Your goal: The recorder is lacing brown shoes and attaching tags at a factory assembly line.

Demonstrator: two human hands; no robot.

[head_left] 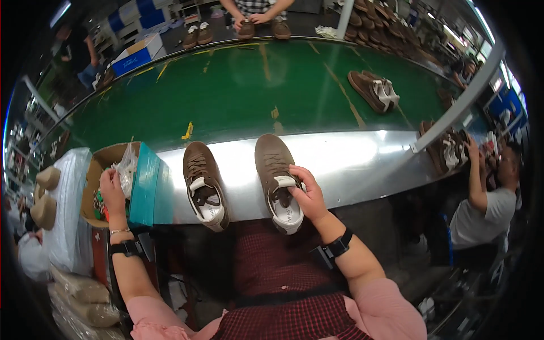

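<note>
Two brown lace-up sneakers with white tongue tabs and heels stand side by side before me, toes pointing away. My right hand [309,194] grips the right sneaker [275,160] at its collar, thumb by the opening and fingers on the laces side. The left sneaker [198,160] stands untouched on the metal ledge [241,170]. At the left, my left hand [112,190] is over an open cardboard box [90,195], its fingers drawn together; whatever they may hold is too small to make out. Inside the box are a clear plastic bag [129,170] and small coloured bits.
A teal box [150,192] adjoins the cardboard box. Beyond the ledge runs a green conveyor belt [226,85] carrying another sneaker pair [374,90]. A metal post [459,102] rises at the right, near a seated co-worker [487,198]. Another person's hands [252,20] handle shoes across the belt.
</note>
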